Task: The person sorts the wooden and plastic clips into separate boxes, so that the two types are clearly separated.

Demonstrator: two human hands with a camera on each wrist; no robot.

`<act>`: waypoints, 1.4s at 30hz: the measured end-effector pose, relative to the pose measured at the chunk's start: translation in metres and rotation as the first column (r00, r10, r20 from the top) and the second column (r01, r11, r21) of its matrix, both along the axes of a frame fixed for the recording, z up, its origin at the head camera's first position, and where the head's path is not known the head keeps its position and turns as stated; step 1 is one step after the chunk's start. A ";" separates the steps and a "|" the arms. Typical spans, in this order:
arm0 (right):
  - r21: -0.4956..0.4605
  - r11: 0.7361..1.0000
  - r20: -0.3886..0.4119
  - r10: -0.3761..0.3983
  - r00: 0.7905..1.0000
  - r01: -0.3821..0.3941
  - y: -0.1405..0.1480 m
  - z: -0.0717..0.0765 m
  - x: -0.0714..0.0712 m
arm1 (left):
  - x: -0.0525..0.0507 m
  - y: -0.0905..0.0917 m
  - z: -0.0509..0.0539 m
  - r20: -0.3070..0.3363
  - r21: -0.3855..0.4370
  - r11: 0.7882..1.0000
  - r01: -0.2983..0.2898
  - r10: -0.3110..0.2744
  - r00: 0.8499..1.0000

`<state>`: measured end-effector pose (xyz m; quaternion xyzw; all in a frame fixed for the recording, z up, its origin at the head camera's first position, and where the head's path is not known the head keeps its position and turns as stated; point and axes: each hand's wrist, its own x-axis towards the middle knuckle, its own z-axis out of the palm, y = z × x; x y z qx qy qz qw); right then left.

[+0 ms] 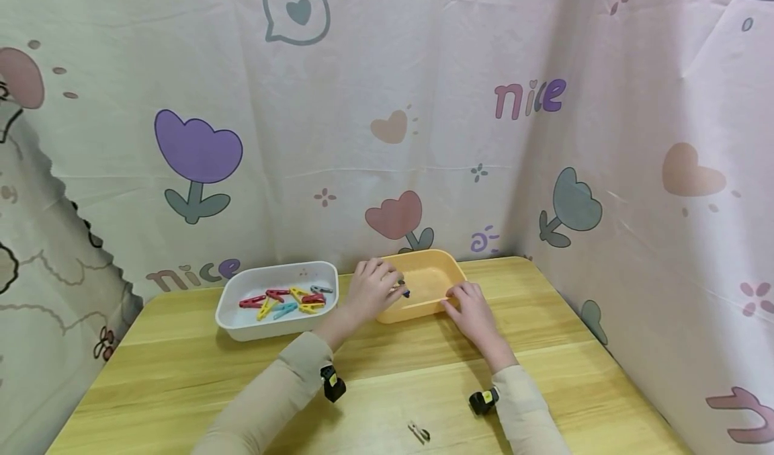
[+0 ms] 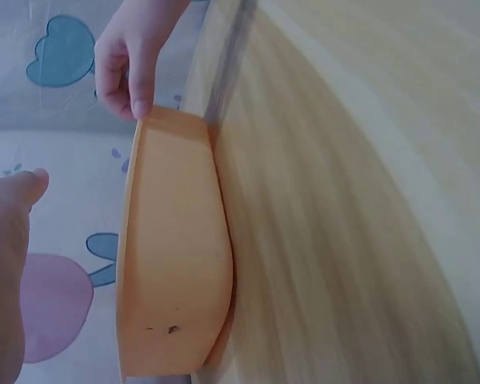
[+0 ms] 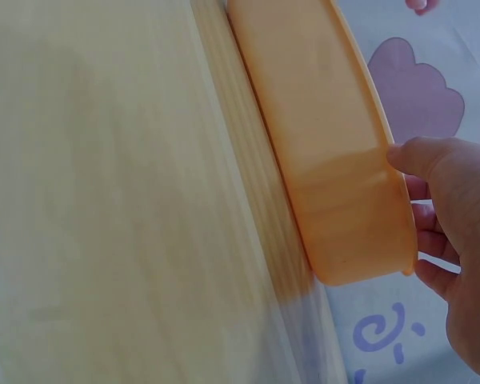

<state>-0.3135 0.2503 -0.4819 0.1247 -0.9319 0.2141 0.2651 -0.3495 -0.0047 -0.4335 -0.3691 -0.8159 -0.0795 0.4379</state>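
Note:
My left hand (image 1: 371, 287) reaches over the left end of the yellow plastic basket (image 1: 396, 315). Its fingertips pinch a small dark blue object (image 1: 406, 294), mostly covered by the fingers, so its kind is unclear. In the left wrist view only the thumb side of the left hand (image 2: 4, 264) shows. My right hand (image 1: 474, 314) grips the basket's near right rim, with the thumb (image 3: 416, 156) on the outside and the other fingers over the edge. To the left, a white plastic basket (image 1: 260, 331) holds several red, yellow, light blue and grey clothespins (image 1: 286, 310).
A small metal clip-like item (image 1: 418, 432) lies near the front of the wooden table (image 1: 387, 388). A patterned curtain (image 1: 338, 139) hangs behind the baskets, and another stretch runs along the right side. Black cameras (image 1: 332, 384) are strapped to both wrists.

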 end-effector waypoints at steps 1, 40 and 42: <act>0.001 1.000 0.000 0.001 1.000 -0.001 0.000 0.000 0.000 | 0.002 -0.001 0.000 -0.014 -0.010 1.000 0.014 -0.015 1.000; 0.000 1.000 0.014 0.007 1.000 -0.007 0.000 0.001 0.002 | 0.087 -0.014 -0.037 0.097 -0.465 0.765 0.446 -0.456 0.885; 0.000 1.000 0.016 0.006 1.000 -0.006 0.000 0.001 0.002 | 0.090 -0.014 -0.039 0.079 -0.486 0.746 0.454 -0.480 0.874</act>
